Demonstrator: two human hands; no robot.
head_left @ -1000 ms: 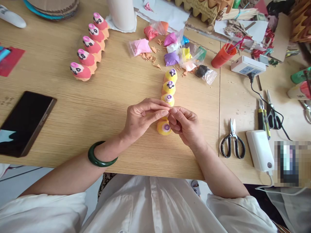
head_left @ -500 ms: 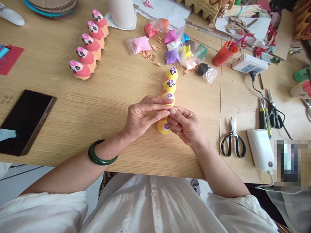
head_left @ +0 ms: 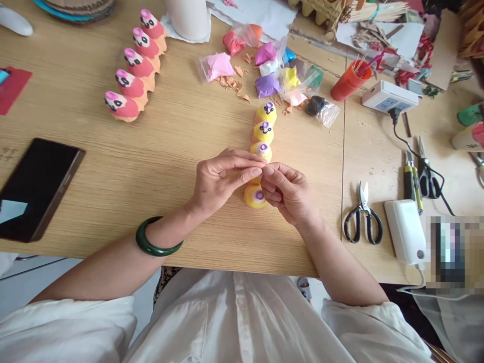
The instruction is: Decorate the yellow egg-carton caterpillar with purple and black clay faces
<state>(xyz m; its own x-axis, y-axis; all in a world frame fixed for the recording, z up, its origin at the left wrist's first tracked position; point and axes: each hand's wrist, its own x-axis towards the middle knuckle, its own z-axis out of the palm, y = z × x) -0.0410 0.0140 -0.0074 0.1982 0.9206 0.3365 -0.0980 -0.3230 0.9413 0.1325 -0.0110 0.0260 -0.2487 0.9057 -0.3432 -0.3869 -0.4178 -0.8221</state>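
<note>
My left hand [head_left: 223, 179] and my right hand [head_left: 285, 190] meet at their fingertips above a yellow egg-carton strip [head_left: 263, 132]. The thumb and fingers of each are pinched together; whatever lies between them is too small to make out. Under the hands, the strip's middle bumps are partly covered. Its far two bumps carry black eye and mouth marks and purple rings, while the nearest bump [head_left: 255, 195] shows only a purple ring on a pale patch. A black clay packet [head_left: 317, 107] lies beyond the strip, among several bags of coloured clay [head_left: 267, 85].
A red egg-carton strip [head_left: 132, 80] with faces stands at the upper left, near a phone [head_left: 40, 189]. On the right are black-handled scissors [head_left: 363, 217], a white power bank [head_left: 405, 232], a power strip [head_left: 390, 97] and a red cup [head_left: 350, 80].
The upper fingers of my left hand have come down closer to its thumb, uncovering more of the third yellow bump. Both hands stay together over the strip. The view has shifted slightly.
</note>
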